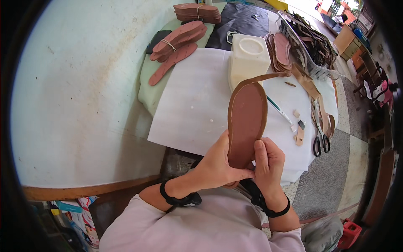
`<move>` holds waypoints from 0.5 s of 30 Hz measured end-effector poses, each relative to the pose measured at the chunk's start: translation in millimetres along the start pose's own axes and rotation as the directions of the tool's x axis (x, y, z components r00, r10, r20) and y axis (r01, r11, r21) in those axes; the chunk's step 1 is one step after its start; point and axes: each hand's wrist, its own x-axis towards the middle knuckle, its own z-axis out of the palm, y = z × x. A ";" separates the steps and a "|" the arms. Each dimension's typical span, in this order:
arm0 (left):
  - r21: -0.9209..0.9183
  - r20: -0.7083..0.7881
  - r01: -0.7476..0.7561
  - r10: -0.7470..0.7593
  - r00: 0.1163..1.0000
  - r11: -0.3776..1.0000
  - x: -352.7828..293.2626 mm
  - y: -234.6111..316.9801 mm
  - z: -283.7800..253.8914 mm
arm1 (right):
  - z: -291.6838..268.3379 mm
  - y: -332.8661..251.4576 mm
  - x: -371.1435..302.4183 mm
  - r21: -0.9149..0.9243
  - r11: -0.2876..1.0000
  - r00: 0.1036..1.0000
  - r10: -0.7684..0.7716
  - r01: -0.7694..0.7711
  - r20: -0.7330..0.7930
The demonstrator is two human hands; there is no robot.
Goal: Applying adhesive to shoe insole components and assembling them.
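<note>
Between my two hands is a reddish-brown shoe insole (pixel 247 122), held tilted over the table's front edge. A narrow brown strip (pixel 273 77) runs around its rim, and a loose length leads off its far end to the right. My left hand (pixel 214 164) grips the near left edge, thumb lying along the bottom. My right hand (pixel 269 163) is closed on the near right edge, its thumb pressed against the rim. The insole's near end is partly hidden by the fingers. Just beyond stands a cream plastic container (pixel 249 63).
White sheeting (pixel 189 109) covers the table. Rubber-banded insoles (pixel 180 37) lie far left, with another bundle (pixel 196 13) behind. To the right are a toothbrush-like tool (pixel 279 110), scissors (pixel 321 145), scraps (pixel 299 135), stacked insoles (pixel 281 48) and a clear bin (pixel 289 35) of strips. A wall (pixel 84 92) borders the left.
</note>
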 end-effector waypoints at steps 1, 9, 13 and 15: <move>0.011 -0.017 0.029 -0.029 0.999 1.000 -0.7 0.1 0.1 | -1.4 1.1 -0.2 -0.015 1.000 0.999 -0.021 0.021 0.030; 0.134 -0.007 0.052 -0.051 0.999 0.990 -7.2 4.9 -1.5 | -9.7 1.2 5.4 -0.063 0.988 0.990 -0.142 0.143 0.024; 0.110 0.034 0.057 -0.062 0.998 0.992 -8.0 1.3 -4.1 | -13.4 -0.3 9.2 0.031 0.997 0.997 -0.078 0.077 0.011; 0.105 0.001 0.069 -0.070 0.998 0.992 -6.1 4.5 -5.4 | -15.6 2.0 8.1 -0.073 0.995 0.996 -0.055 0.061 0.076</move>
